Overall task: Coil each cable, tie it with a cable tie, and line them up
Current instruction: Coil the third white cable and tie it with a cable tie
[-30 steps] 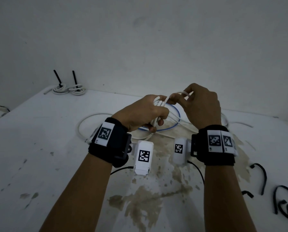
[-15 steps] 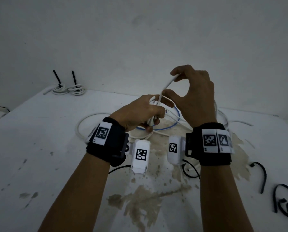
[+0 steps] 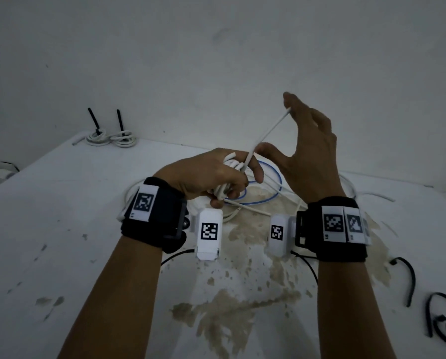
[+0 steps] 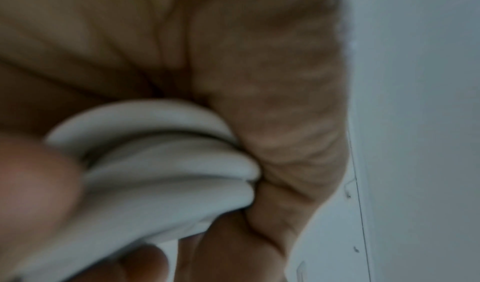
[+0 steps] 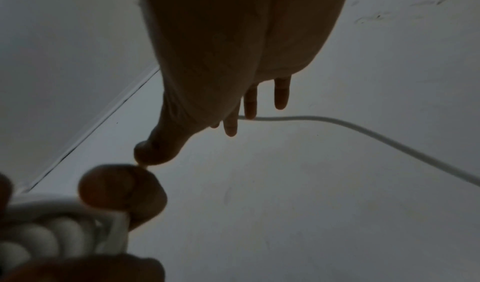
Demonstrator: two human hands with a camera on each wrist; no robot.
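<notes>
Left hand [image 3: 211, 174]: we found it curled tight round a bundle of white cable loops [image 3: 229, 177], held above the table near the middle of the head view; the left wrist view showed the loops [image 4: 161, 163] pressed into the palm under bent fingers.
Right hand [image 3: 310, 156]: raised at 2 o'clock of the left hand, fingers spread and mostly straight; the free run of white cable [image 3: 268, 133] rose taut from the bundle to the index finger. Whether it was pinched there or only draped over the finger, we could not tell.
Cable tail: in the right wrist view a white length [image 5: 363, 132] trailed across the table toward 3 o'clock.
Table [image 3: 61, 229]: white, stained brown at centre; more white cable and a blue loop [image 3: 273, 185] lay under the hands.
Finished coils [image 3: 110, 138]: two white coils side by side at 10 o'clock, far edge, each with a black tie standing up.
Loose ties [image 3: 408, 278]: black cable ties lay at 4 o'clock, well apart from the hands.
</notes>
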